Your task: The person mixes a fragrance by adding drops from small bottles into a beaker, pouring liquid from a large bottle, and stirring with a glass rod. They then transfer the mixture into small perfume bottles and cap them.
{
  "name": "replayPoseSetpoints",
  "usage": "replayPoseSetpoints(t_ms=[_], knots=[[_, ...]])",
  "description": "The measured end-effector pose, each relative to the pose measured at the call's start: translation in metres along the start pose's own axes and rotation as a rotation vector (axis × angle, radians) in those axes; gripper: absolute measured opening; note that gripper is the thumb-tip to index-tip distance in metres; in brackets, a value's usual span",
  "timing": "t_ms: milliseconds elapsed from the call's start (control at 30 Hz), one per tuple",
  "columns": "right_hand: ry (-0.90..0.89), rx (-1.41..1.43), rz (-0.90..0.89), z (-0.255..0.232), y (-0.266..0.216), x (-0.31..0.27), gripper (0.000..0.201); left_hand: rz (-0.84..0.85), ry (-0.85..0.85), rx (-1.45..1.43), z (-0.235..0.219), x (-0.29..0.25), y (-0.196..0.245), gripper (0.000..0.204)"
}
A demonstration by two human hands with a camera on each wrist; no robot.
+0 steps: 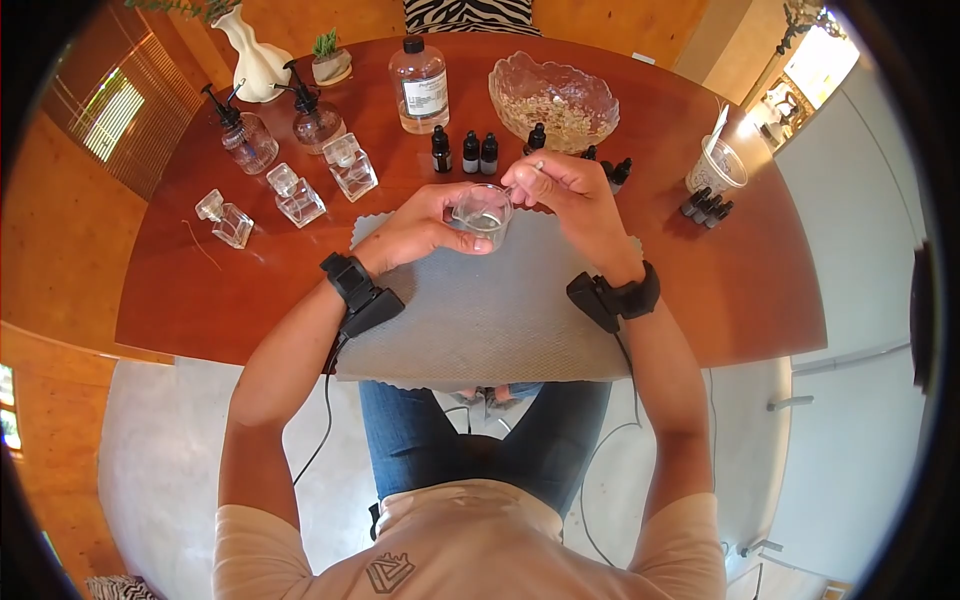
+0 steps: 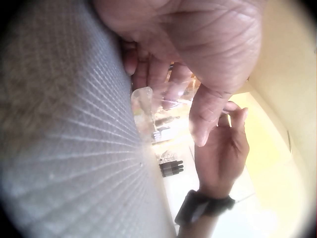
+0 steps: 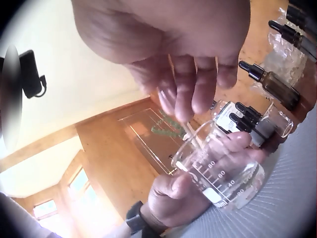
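Observation:
My left hand (image 1: 425,228) holds a small clear glass beaker (image 1: 484,218) above the grey mat (image 1: 480,310), its thumb and fingers round the sides. Measuring marks and a little clear liquid show on the beaker (image 3: 218,181) in the right wrist view. From the right, my right hand (image 1: 575,195) pinches a thin stick (image 3: 192,133) over the beaker, its lower end inside the rim. In the left wrist view the left hand (image 2: 198,49) covers much of the beaker.
Small black-capped dropper bottles (image 1: 471,152) stand behind the hands. Square glass bottles (image 1: 297,197) and pump bottles (image 1: 245,140) are left. At the back are a large labelled bottle (image 1: 420,90) and a glass bowl (image 1: 555,100). A patterned cup (image 1: 716,165) stands right.

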State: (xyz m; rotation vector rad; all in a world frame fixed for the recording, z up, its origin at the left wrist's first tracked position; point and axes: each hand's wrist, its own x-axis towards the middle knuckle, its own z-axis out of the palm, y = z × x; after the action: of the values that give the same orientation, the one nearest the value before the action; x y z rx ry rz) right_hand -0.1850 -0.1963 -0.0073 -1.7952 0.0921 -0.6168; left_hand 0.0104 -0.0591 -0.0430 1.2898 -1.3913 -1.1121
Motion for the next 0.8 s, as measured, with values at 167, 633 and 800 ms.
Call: replayPoseSetpoints(t_ms=[167,633,800], knots=[[-0.053,-0.008,-0.011,-0.0020,-0.0030,-0.0004,0.027,0.016,-0.003,0.001,0.0004,0.0015,-0.0016,0.065],[0.047,-0.063,0.048,-0.0012,-0.0047,-0.0009,0.026,0.040,-0.006,-0.003,0.0006,0.0010,-0.0014,0.063],[-0.036,-0.021,0.005,-0.0037,-0.0059,-0.0008,0.026,0.049,-0.001,0.022,-0.0009,0.0009,-0.0020,0.062]])
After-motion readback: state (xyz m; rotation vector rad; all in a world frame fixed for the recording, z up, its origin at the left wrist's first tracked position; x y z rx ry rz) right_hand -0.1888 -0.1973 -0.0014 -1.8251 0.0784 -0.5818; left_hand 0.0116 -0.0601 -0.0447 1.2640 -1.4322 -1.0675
